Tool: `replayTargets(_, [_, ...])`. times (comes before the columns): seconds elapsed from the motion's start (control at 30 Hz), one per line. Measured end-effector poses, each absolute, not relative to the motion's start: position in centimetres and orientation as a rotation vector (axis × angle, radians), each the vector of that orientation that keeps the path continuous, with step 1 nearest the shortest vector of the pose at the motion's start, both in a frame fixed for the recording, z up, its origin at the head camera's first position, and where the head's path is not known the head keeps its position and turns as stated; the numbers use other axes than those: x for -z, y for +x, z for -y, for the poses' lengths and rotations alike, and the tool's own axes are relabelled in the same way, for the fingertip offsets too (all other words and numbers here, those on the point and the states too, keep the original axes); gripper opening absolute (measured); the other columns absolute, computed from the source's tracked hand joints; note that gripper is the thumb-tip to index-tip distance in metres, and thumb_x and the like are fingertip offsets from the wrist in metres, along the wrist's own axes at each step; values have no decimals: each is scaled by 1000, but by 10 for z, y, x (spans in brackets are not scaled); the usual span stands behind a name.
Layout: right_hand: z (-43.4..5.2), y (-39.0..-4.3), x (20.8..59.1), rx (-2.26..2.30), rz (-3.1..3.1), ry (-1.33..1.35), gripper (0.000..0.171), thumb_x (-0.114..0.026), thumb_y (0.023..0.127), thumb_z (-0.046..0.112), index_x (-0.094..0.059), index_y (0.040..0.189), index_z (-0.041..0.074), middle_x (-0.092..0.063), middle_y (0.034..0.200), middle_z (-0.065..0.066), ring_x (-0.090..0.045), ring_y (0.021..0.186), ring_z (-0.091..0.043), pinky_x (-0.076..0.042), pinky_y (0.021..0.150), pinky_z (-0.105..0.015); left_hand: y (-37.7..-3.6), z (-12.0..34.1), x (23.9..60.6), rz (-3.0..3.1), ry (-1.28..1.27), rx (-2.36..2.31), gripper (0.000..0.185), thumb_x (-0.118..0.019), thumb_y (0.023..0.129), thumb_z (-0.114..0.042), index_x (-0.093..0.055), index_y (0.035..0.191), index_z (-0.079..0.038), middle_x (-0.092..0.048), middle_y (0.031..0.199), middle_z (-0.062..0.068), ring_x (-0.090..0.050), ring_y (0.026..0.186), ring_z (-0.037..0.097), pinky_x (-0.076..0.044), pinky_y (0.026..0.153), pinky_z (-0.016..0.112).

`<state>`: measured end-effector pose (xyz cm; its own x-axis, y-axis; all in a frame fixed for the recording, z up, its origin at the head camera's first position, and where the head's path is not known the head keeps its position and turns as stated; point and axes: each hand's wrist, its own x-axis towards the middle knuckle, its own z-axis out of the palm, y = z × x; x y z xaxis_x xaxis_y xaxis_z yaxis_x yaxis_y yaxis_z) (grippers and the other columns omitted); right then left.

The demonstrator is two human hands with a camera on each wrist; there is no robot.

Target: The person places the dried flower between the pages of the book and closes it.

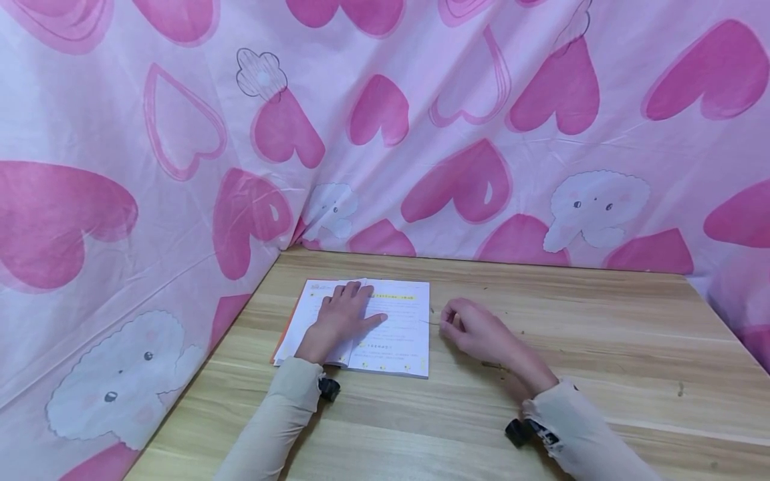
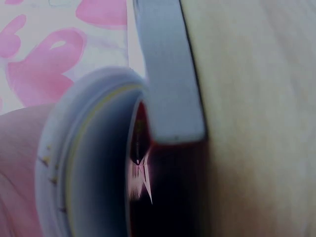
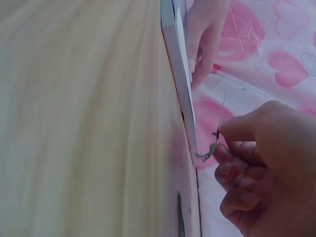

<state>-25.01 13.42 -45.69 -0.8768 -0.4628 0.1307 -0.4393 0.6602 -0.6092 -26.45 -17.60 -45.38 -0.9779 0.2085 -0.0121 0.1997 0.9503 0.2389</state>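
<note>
An open book (image 1: 397,341) with white printed pages and an orange-red cover edge lies on the wooden table. Across its middle my left hand (image 1: 343,314) rests with fingers spread, touching the pages. In the left wrist view, the page edges (image 2: 173,74) show very close, with a page curving up beside them. My right hand (image 1: 478,327) is held just right of the book. Between its thumb and index finger it pinches a thin metal piece (image 3: 212,148), with a fine straight wire on top and a small twisted, silvery-green part below. Its exact kind is unclear.
The wooden table (image 1: 601,347) extends to the right. A small, thin dark item or mark (image 1: 496,366) shows under my right wrist. Pink heart-patterned cloth (image 1: 379,174) hangs along the back and left sides. Each wrist wears a black camera.
</note>
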Motion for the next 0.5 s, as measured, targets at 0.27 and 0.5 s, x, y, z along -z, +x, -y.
replayTargets(0.27, [-117,-256,460,1080,-2837,-700,5,-69,104,17,-69,105,13,-67,94,3,-61,79,-11,-53,67,-27,-265,176,454,-3060,317,-371,76,-66,101,-62,-48,162,-20,-42,168,15,-41,151,42,-37,120,70])
replayTargets(0.5, [-99,-261,458,1134,-2831,-667,10,-70,105,23,-68,106,13,-65,89,1,-60,71,-12,-50,60,-25,-265,177,456,-3068,320,-390,75,-67,101,-62,-49,161,-20,-43,167,15,-41,150,43,-38,119,70])
